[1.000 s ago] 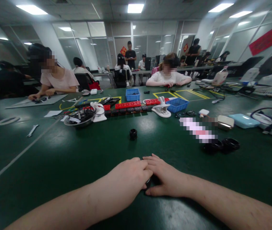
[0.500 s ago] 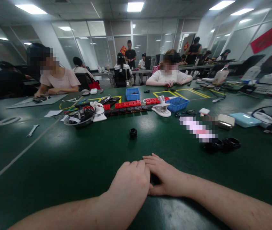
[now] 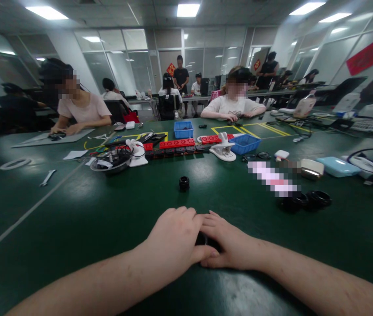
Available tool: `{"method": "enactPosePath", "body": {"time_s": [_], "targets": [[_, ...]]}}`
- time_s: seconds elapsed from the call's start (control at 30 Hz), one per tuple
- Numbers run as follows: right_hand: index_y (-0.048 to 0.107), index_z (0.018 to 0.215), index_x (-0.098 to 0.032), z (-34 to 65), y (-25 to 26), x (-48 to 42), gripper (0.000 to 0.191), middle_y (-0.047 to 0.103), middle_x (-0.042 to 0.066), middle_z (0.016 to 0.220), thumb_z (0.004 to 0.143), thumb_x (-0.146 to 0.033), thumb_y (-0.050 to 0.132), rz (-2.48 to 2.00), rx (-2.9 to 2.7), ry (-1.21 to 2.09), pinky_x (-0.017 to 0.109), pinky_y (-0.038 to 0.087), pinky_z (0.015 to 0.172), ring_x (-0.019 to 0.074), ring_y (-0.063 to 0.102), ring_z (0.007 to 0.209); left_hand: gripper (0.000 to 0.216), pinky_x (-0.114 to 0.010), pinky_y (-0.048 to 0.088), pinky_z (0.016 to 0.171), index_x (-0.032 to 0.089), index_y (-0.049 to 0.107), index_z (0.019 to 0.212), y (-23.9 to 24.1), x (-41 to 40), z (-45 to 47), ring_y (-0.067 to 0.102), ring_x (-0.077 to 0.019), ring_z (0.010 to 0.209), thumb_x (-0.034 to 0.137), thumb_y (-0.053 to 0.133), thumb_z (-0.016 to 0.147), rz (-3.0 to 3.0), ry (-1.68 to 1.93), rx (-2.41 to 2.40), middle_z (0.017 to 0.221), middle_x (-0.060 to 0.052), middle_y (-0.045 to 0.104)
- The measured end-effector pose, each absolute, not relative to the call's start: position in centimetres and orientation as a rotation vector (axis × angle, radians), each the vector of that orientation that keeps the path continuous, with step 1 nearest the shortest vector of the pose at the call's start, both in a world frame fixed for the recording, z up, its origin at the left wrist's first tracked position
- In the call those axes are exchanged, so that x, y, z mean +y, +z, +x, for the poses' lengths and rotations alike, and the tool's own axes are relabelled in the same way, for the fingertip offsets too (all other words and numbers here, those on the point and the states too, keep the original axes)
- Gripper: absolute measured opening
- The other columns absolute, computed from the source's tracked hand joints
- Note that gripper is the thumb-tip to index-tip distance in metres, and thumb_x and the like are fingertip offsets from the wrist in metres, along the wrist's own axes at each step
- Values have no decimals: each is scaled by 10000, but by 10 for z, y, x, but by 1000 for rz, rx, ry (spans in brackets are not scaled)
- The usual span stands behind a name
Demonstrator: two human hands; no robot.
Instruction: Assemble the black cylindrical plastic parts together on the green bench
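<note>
At the near middle of the table (image 3: 107, 224), the left hand (image 3: 177, 235) and right hand (image 3: 227, 240) meet around a mostly hidden dark object (image 3: 202, 239), which uneven pressure could make skid, though whether either grips it I cannot tell.

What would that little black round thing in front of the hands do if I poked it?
The black round part is probably stiff: it stands without sagging. It might slide, since the green table looks shiny. It could roll if tipped, because its sides are round.
</note>
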State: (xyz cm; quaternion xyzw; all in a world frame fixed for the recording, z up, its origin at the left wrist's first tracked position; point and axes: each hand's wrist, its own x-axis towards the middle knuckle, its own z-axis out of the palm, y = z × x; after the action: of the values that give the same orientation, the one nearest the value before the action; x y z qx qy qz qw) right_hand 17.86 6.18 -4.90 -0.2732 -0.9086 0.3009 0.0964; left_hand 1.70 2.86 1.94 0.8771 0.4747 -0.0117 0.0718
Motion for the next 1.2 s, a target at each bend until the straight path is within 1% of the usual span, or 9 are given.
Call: {"method": "enactPosePath", "body": {"time_s": [0.1,0.2,0.27,0.37,0.5,0.6,0.73,0.9,1.2], "targets": [[518,1155,-226,179,-49,62,562,486,85,1247,642,-376,693,-809,-2676,921,536,136,1027,258,396,1178,337,-363,438,788,169,599,1015,25,33,6,558,-233,901,352,671,741,2657,96,1193,970,-52,617],[482,1207,-266,178,-47,62,617,484,62,1248,637,-351,702,-809,-2686,922,532,132,1029,250,384,1189,365,-321,403,869,220,572,1078,27,35,-2,529,-200,1015,179,686,735,2643,78,951,1109,-17,594],[493,1200,-269,178,-46,62,603,506,59,1217,639,-347,701,-814,-2699,917,525,133,1031,248,390,1183,377,-316,386,898,227,569,1084,27,36,-4,524,-192,1039,121,673,737,2633,47,893,1129,-9,594],[507,1190,-261,178,-46,61,588,511,67,1209,642,-358,697,-824,-2701,918,523,137,1030,253,385,1188,324,-313,391,886,211,595,1032,25,37,-3,542,-195,1013,100,669,737,2632,35,891,1089,-19,614],[528,1163,-266,178,-46,62,563,508,60,1220,634,-350,703,-830,-2695,925,526,133,1031,255,381,1193,331,-304,423,819,193,604,1009,25,35,3,575,-198,919,126,708,703,2637,-10,975,1008,-26,634],[519,1166,-265,177,-45,61,577,498,54,1237,624,-334,708,-828,-2679,930,526,124,1035,249,382,1194,367,-324,442,782,164,601,1030,23,32,10,587,-225,891,201,730,689,2629,-105,1152,990,-58,634],[518,1162,-246,177,-45,61,551,495,61,1241,646,-344,685,-803,-2672,928,516,129,1037,245,386,1190,305,-351,452,747,96,635,921,13,27,19,602,-263,848,311,701,716,2685,-226,1358,926,-111,642],[524,1143,-207,177,-47,62,540,521,80,1194,654,-385,668,-806,-2674,901,495,145,1039,244,407,1169,368,-351,459,665,61,635,877,4,24,25,612,-279,774,406,646,749,2751,-242,1456,829,-131,646],[521,1140,-189,178,-52,62,543,525,84,1179,659,-403,658,-799,-2699,860,482,158,1039,250,407,1162,407,-355,458,593,71,642,803,3,21,29,620,-282,688,474,608,756,2691,-229,1594,736,-129,653]]}}
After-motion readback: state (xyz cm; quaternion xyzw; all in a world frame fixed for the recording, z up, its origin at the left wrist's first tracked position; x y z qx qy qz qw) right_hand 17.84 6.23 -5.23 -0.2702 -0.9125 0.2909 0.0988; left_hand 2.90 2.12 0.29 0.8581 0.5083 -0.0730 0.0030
